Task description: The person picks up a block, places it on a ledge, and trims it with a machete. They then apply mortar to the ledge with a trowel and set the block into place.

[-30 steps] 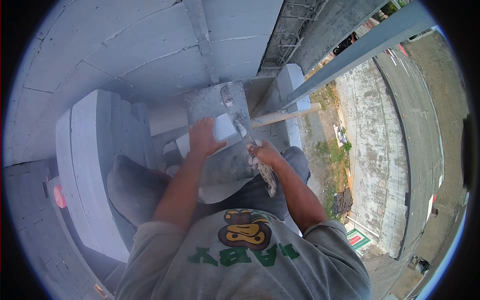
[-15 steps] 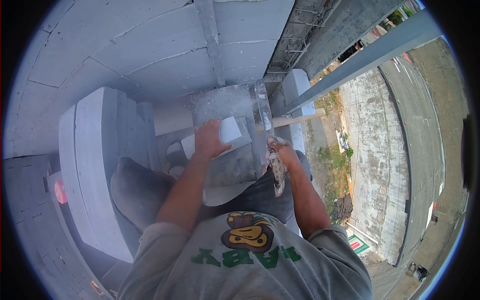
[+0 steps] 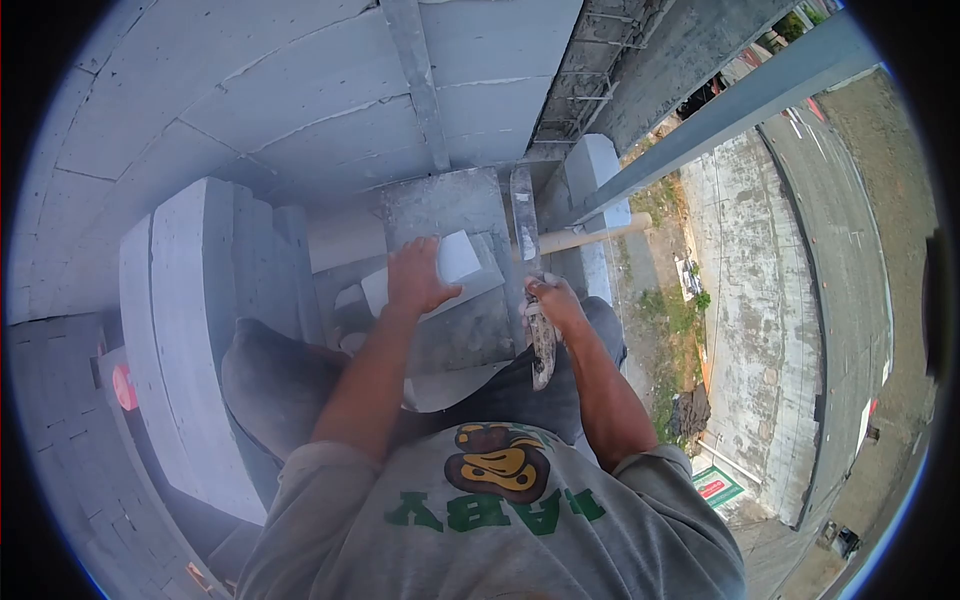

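Observation:
A small white block [image 3: 459, 257] lies at a slant on a dusty grey slab [image 3: 470, 335] between my knees. My left hand [image 3: 417, 276] rests over its top with the fingers wrapped across it. On the right, my right hand [image 3: 548, 302] grips the worn handle of a long machete-like blade [image 3: 524, 215]. The blade points away from me, beside the right end of the block, and the handle's butt sticks out below my fist. Whether the blade touches the block cannot be made out.
Large grey blocks [image 3: 180, 300] stand stacked on the left. A block wall [image 3: 330, 140] rises ahead. A metal bar [image 3: 720, 120] slants across the upper right, near a pipe [image 3: 600, 234]. Beyond the right edge is a drop to a paved strip [image 3: 750, 300] far below.
My right hand and the blade have shifted slightly left, closer to the block. My left hand and the block have hardly moved.

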### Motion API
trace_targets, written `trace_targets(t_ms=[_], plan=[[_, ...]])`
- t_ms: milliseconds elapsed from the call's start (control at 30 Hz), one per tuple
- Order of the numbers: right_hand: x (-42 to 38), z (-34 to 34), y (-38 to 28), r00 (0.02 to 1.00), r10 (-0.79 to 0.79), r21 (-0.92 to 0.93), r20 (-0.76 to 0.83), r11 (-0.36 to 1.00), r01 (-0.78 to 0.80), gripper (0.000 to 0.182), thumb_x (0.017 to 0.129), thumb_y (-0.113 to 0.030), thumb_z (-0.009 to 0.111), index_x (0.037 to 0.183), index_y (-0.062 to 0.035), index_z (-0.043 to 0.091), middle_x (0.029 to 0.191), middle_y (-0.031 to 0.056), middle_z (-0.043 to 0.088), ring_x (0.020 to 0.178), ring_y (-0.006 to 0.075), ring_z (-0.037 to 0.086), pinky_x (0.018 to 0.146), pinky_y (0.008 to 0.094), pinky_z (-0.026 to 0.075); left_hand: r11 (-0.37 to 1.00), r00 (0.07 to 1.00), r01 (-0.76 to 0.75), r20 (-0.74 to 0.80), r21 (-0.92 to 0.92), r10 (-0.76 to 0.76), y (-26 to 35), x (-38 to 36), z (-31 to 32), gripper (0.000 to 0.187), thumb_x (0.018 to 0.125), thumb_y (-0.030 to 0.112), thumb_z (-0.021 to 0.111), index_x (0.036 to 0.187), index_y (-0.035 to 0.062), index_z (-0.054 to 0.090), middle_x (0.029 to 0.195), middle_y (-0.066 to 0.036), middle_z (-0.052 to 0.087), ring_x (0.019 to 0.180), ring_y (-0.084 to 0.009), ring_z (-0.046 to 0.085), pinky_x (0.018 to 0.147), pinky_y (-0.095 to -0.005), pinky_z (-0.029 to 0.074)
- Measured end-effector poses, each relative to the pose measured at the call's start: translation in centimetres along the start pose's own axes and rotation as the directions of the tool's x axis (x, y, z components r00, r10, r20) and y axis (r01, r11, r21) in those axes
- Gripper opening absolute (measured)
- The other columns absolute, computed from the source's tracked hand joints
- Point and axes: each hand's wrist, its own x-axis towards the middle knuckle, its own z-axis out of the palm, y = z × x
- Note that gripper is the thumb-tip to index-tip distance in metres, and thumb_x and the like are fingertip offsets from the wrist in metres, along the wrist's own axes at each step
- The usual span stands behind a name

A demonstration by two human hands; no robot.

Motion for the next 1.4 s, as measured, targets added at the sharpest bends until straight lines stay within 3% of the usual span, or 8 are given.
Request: trace_targets(t_ms=[67, 200, 267, 367, 467, 1133, 1300, 1400], plan=[[-1.0, 1.5, -0.4, 0.970, -0.075, -0.586, 0.233, 0.785, 0.202, 0.032, 0.094, -0.028, 0.060, 0.102, 0.0033, 0.057, 0.077, 0.0170, 0.068, 0.071, 0.0298, 0.069, 0.068, 0.0416, 0.054, 1.000, 1.000, -0.005, -0.003, -0.004, 0.005, 0.3, -0.1, -0.2, 0.097, 0.059, 0.049, 0.085, 0.139, 0.0105, 0.047, 0.133, -0.010, 0.053, 0.128, -0.0299, 0.048, 0.109, -0.0526, 0.035], [-2.8, 1.8, -4.4, 0.967, -0.090, -0.745, 0.238, 0.623, 0.241, 0.040, 0.091, -0.029, 0.060, 0.112, 0.0052, 0.056, 0.082, 0.0233, 0.069, 0.083, 0.0369, 0.070, 0.079, 0.0464, 0.052, 0.999, 0.999, -0.005, -0.038, 0.039, 0.007, 0.3, -0.5, 0.5, 0.095, 0.059, 0.048, 0.086, 0.138, 0.0101, 0.048, 0.131, -0.011, 0.053, 0.127, -0.0295, 0.048, 0.109, -0.0504, 0.035], [-4.5, 2.9, -5.0, 0.919, -0.377, -0.892, 0.120, 0.365, 0.266, 0.041, 0.091, -0.026, 0.057, 0.118, 0.0054, 0.057, 0.086, 0.0278, 0.068, 0.087, 0.0406, 0.069, 0.082, 0.0483, 0.052, 1.000, 1.000, -0.004, -0.023, 0.030, 0.004, 0.1, -0.7, 0.6, 0.095, 0.059, 0.048, 0.086, 0.138, 0.0098, 0.048, 0.131, -0.011, 0.054, 0.127, -0.0293, 0.049, 0.108, -0.0495, 0.035], [-5.9, 6.0, -6.2, 0.902, -0.428, -0.911, -0.066, 0.394, 0.120, 0.039, 0.091, -0.022, 0.053, 0.119, 0.0050, 0.056, 0.092, 0.0264, 0.069, 0.093, 0.0397, 0.069, 0.087, 0.0489, 0.052, 1.000, 0.999, -0.012, -0.049, 0.025, 0.013, 0.4, -0.7, 0.6, 0.095, 0.059, 0.048, 0.086, 0.138, 0.0092, 0.048, 0.130, -0.011, 0.055, 0.127, -0.0291, 0.049, 0.107, -0.0485, 0.036], [-2.6, 6.2, -0.4, 0.963, -0.251, -0.987, 0.095, 0.104, 0.124, 0.034, 0.090, -0.018, 0.052, 0.116, 0.0032, 0.054, 0.097, 0.0239, 0.070, 0.095, 0.0390, 0.069, 0.089, 0.0476, 0.052, 0.999, 0.996, -0.022, -0.088, 0.037, 0.026, 0.3, -1.1, 1.0, 0.095, 0.059, 0.048, 0.086, 0.137, 0.0088, 0.048, 0.129, -0.011, 0.055, 0.126, -0.0289, 0.050, 0.105, -0.0484, 0.037], [0.5, 0.7, -1.5, 0.932, -0.356, -0.964, -0.074, 0.264, 0.024, 0.033, 0.091, -0.028, 0.056, 0.103, 0.0007, 0.066, 0.105, 0.0260, 0.068, 0.104, 0.0404, 0.064, 0.092, 0.0473, 0.050, 0.999, 0.998, 0.008, -0.068, 0.041, -0.005, 1.4, -1.7, 0.4, 0.096, 0.059, 0.046, 0.087, 0.138, 0.0091, 0.048, 0.131, -0.011, 0.055, 0.127, -0.0301, 0.050, 0.103, -0.0503, 0.039], [-2.8, -1.7, -2.5, 0.858, -0.491, -0.906, -0.149, 0.415, 0.080, 0.031, 0.091, -0.026, 0.058, 0.096, 0.0029, 0.065, 0.095, 0.0278, 0.068, 0.092, 0.0438, 0.066, 0.084, 0.0479, 0.051, 0.878, 0.955, 0.284, 0.032, -0.386, -0.295, -0.4, -1.4, 0.7, 0.091, 0.057, 0.048, 0.088, 0.128, 0.0032, 0.053, 0.125, -0.019, 0.061, 0.122, -0.0348, 0.055, 0.102, -0.0460, 0.044], [-4.4, -1.4, -4.6, 0.910, -0.414, -0.790, -0.022, 0.565, 0.238, 0.028, 0.092, -0.023, 0.059, 0.097, 0.0039, 0.064, 0.084, 0.0226, 0.069, 0.078, 0.0357, 0.069, 0.076, 0.0431, 0.053, 0.895, 0.976, 0.210, 0.036, -0.394, -0.213, -0.3, -1.1, 1.9, 0.093, 0.056, 0.050, 0.089, 0.126, 0.0004, 0.054, 0.123, -0.022, 0.061, 0.120, -0.0367, 0.057, 0.102, -0.0427, 0.045]])
